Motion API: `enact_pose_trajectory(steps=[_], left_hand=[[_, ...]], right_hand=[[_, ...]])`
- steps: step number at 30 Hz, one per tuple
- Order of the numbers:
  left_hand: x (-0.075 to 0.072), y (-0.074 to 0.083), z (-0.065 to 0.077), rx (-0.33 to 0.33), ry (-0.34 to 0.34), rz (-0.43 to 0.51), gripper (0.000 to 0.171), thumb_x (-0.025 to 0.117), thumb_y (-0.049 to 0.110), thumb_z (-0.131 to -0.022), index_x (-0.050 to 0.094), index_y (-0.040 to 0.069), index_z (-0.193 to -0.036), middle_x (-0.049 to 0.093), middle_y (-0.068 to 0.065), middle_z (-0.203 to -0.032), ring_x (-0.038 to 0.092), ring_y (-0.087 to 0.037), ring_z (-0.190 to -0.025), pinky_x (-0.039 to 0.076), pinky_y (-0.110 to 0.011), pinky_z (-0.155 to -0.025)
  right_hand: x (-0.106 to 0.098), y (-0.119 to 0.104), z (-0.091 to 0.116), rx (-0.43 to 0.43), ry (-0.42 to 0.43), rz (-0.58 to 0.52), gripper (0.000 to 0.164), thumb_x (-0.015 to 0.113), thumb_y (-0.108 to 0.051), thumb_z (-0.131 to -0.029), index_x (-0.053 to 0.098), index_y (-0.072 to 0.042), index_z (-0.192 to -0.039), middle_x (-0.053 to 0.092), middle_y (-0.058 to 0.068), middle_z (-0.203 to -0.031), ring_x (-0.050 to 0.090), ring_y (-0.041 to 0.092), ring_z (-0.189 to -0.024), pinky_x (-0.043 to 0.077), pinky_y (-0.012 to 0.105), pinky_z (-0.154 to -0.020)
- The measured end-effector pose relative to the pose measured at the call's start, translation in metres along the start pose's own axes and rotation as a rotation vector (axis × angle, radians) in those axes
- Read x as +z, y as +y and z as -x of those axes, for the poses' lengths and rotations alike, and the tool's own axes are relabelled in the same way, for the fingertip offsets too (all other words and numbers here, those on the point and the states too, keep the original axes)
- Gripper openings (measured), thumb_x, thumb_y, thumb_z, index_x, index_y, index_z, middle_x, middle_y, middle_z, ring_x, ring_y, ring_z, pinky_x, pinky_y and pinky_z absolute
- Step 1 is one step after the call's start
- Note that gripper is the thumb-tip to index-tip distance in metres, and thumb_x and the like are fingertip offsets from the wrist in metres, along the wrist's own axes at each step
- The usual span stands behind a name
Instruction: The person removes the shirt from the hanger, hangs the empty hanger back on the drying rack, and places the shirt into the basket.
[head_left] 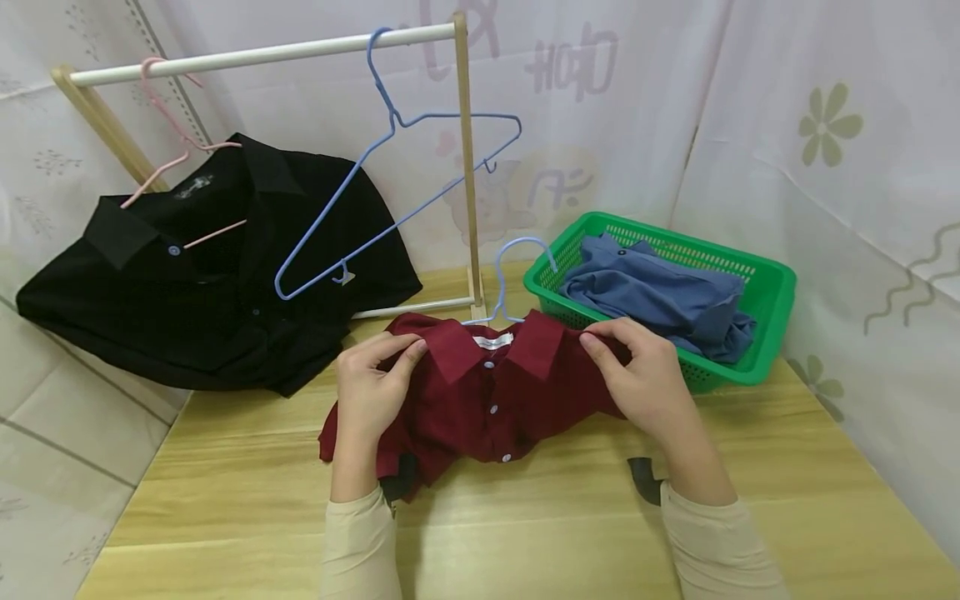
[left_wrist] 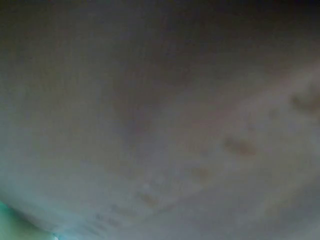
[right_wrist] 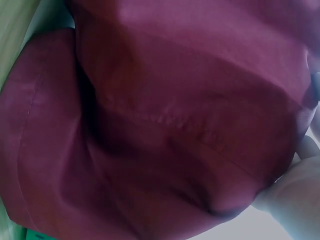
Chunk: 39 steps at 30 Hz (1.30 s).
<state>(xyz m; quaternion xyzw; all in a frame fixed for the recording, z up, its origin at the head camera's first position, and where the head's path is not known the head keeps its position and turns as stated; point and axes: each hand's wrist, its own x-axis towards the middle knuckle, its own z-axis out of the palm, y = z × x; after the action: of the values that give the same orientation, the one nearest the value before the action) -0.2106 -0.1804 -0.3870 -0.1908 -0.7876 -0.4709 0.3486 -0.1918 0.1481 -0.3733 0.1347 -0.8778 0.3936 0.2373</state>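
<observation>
A dark red buttoned shirt [head_left: 457, 417] lies over the table's middle, its collar toward the back. My left hand [head_left: 372, 383] pinches its shoulder left of the collar between thumb and fingers. On the other side, my right hand [head_left: 641, 375] pinches the opposite shoulder the same way. A light blue hanger [head_left: 501, 271] sits inside the shirt, with its hook rising above the neckline and its arms mostly hidden by cloth. In the right wrist view the red cloth [right_wrist: 175, 125] fills most of the picture, with fingers at the right edge. The left wrist view is too blurred and close to read.
A white-barred rack [head_left: 262, 55] stands at the back left, bearing an unused blue hanger [head_left: 330, 204] and a black shirt [head_left: 315, 192] on a pink hanger [head_left: 161, 171]. Behind my right hand, a green basket [head_left: 772, 325] holds folded-looking blue clothing [head_left: 660, 287]. The wooden table [head_left: 525, 533] extends toward me.
</observation>
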Motion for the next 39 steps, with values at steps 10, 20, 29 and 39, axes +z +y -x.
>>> enact_pose_trajectory(steps=[10,20,29,39], left_hand=[[-0.001,0.004,0.001,0.024,-0.008,-0.013,0.002,0.084,0.004,-0.089,0.085,0.005,-0.090,0.075,-0.008,-0.074,0.051,-0.010,-0.061,0.038,-0.021,-0.058],[-0.003,0.007,0.002,0.001,-0.031,-0.006,0.007,0.084,0.011,-0.091,0.085,0.003,-0.091,0.076,-0.008,-0.075,0.052,-0.009,-0.062,0.039,-0.020,-0.059],[-0.017,0.004,0.000,-0.047,0.010,0.085,0.005,0.085,-0.002,-0.086,0.083,-0.002,-0.091,0.079,-0.016,-0.083,0.063,0.001,-0.075,0.049,-0.012,-0.070],[-0.027,0.010,0.002,-0.029,0.040,0.126,0.004,0.084,-0.001,-0.088,0.082,-0.004,-0.088,0.074,-0.016,-0.074,0.057,0.000,-0.068,0.045,-0.015,-0.064]], right_hand=[[0.006,-0.010,-0.001,-0.008,-0.003,-0.042,0.012,0.072,-0.015,-0.102,0.078,-0.009,-0.111,0.077,0.006,-0.105,0.062,0.011,-0.096,0.043,0.009,-0.084],[0.008,-0.017,-0.002,-0.040,-0.035,-0.052,0.015,0.070,-0.016,-0.104,0.077,-0.008,-0.114,0.077,0.007,-0.109,0.068,0.024,-0.106,0.043,0.011,-0.090],[-0.004,-0.014,-0.002,-0.154,-0.102,-0.022,0.028,0.060,0.001,-0.105,0.077,-0.010,-0.123,0.078,0.006,-0.119,0.070,0.028,-0.119,0.040,0.003,-0.100],[-0.004,-0.007,-0.003,-0.058,0.051,0.007,0.008,0.078,-0.014,-0.098,0.080,-0.008,-0.104,0.079,0.008,-0.098,0.057,0.001,-0.080,0.045,0.009,-0.071]])
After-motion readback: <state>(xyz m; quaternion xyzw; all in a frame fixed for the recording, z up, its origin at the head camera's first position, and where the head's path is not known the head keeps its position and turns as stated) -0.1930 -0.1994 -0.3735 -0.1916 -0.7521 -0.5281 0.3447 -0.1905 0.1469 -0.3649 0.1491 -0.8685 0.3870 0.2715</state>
